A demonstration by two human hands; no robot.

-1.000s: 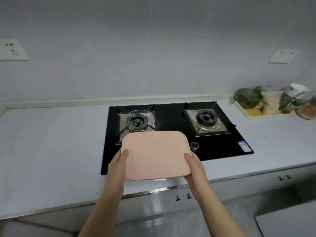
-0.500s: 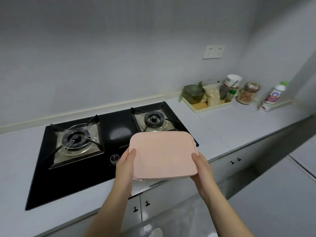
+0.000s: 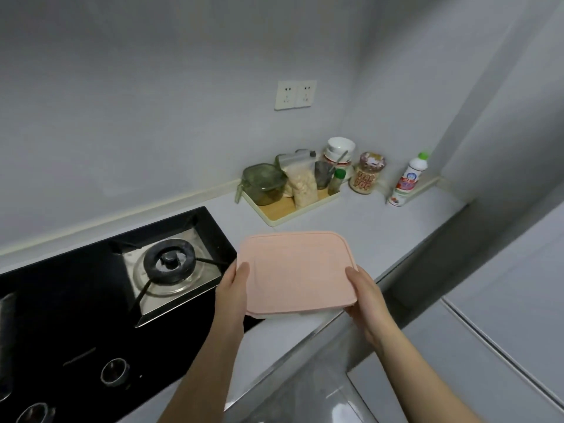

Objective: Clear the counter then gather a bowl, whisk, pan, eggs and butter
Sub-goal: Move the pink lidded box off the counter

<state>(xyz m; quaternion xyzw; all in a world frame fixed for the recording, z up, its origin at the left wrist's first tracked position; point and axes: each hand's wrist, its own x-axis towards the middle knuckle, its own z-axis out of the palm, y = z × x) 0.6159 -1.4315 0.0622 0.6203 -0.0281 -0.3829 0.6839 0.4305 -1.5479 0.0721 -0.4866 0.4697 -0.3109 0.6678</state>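
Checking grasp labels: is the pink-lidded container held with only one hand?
No: the left hand and right hand each grip an opposite side of the pink-lidded container.

Stove (image 3: 91,315) cut off at left edge (container body (image 3: 308,315) mostly hidden under pink lid (image 3: 297,270)).

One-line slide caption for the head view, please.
Both hands, left hand and right hand, carry a pink-lidded container above the counter beside the gas hob.
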